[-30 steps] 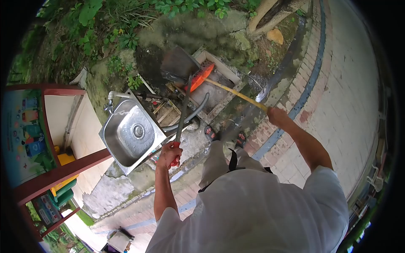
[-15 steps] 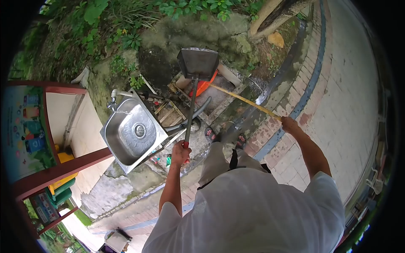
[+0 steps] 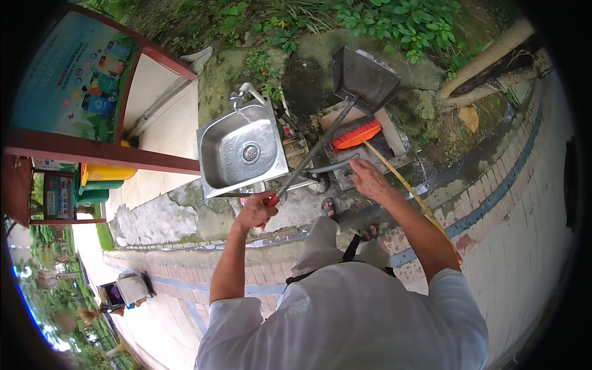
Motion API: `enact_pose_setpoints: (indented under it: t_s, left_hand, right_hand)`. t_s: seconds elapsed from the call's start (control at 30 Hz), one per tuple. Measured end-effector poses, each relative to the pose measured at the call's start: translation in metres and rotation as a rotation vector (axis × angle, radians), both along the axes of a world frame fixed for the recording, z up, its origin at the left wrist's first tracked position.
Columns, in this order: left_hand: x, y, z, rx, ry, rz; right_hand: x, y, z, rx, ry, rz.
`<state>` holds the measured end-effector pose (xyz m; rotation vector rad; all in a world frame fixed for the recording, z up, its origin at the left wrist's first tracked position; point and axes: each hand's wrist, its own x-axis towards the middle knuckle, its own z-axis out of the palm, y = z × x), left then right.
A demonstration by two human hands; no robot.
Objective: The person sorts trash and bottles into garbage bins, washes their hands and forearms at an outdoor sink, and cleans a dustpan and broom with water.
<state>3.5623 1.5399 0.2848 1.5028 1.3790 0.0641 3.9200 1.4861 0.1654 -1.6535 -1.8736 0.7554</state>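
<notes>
My left hand (image 3: 256, 211) is closed round the red grip of a long-handled dustpan (image 3: 366, 79). Its dark pan is at the far end, beyond the square floor basin (image 3: 399, 132). My right hand (image 3: 373, 180) holds nothing visible; its fingers stretch toward the end of a grey hose (image 3: 336, 166), and whether they touch it I cannot tell. An orange-headed broom (image 3: 357, 134) rests with its bristles in the basin. Its yellow handle slants to the lower right, passing beside my right forearm and partly behind it.
A steel sink (image 3: 240, 151) with a tap (image 3: 246, 94) stands left of the basin, water in its bowl. A red-framed notice board (image 3: 92, 80) and yellow and green bins (image 3: 102, 176) are further left. A tree trunk (image 3: 487, 71) leans at upper right.
My right hand has let go of the broom handle and moved left to near the hose end. My left hand keeps the dustpan. The view has turned, shifting the scene.
</notes>
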Motion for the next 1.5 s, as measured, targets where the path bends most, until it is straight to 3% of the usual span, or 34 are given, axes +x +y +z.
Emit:
enact_pose_setpoints:
  t_s: [0.2,0.3,0.37,0.43,0.47,0.5,0.57,0.63,0.7,0.8,0.83,0.9,0.93,1.03,1.17,1.23,1.3,1.47,1.5]
  left_hand:
    - [-0.083,0.051,0.047,-0.014,-0.025,-0.048]
    - [-0.114,0.085,0.066,-0.084,-0.083,-0.054]
    - [-0.14,0.118,0.064,-0.145,-0.113,-0.034]
    - [-0.175,0.157,0.042,-0.175,-0.142,0.012]
    - [-0.19,0.183,0.024,-0.149,-0.091,-0.036]
    - [-0.205,0.216,0.003,-0.113,0.146,-0.106]
    - [-0.226,0.263,-0.037,0.579,0.355,-0.317]
    - [-0.19,0.29,-0.043,0.662,0.587,-0.268]
    - [-0.159,0.312,-0.083,0.776,0.7,-0.175]
    - [-0.125,0.327,-0.124,1.002,0.501,-0.125]
    - [-0.113,0.332,-0.129,0.927,0.413,-0.182]
    - [-0.088,0.337,-0.133,0.87,0.533,-0.203]
    - [-0.084,0.344,-0.148,0.981,0.497,-0.209]
    - [-0.067,0.356,-0.139,0.828,0.505,-0.31]
    - [-0.057,0.36,-0.152,0.902,0.458,-0.499]
    - [-0.076,0.357,-0.154,0.964,0.339,-0.328]
    - [-0.106,0.359,-0.153,0.734,0.495,-0.311]
    - [-0.169,0.347,-0.144,0.555,0.668,-0.218]
    - [-0.178,0.345,-0.142,0.557,0.685,-0.215]
  right_hand:
    - [-0.105,0.106,0.067,0.412,-0.237,0.25]
    - [-0.144,0.175,0.052,0.482,-0.383,0.374]
    - [-0.159,0.224,0.027,0.23,-0.393,0.456]
    - [-0.168,0.262,0.037,0.045,-0.372,0.6]
    - [-0.174,0.279,0.032,0.028,-0.404,0.582]
    - [-0.179,0.289,0.022,0.001,-0.432,0.563]
    - [-0.181,0.31,0.013,-0.034,-0.463,0.467]
    - [-0.175,0.323,0.012,-0.06,-0.47,0.32]
    - [-0.155,0.333,0.003,-0.058,-0.535,0.234]
    - [-0.145,0.335,0.02,-0.142,-0.587,0.135]
    - [-0.145,0.332,0.03,-0.188,-0.593,0.108]
    - [-0.143,0.333,0.032,-0.244,-0.585,0.108]
    - [-0.144,0.333,0.031,-0.254,-0.581,0.099]
    - [-0.162,0.332,0.024,-0.304,-0.578,0.087]
    - [-0.214,0.357,0.008,-0.232,-0.555,0.12]
    - [-0.244,0.371,0.004,-0.221,-0.585,0.198]
    - [-0.268,0.383,-0.001,-0.247,-0.547,0.343]
    - [-0.29,0.399,-0.037,0.05,-0.623,0.498]
    - [-0.293,0.403,-0.047,-0.003,-0.653,0.508]
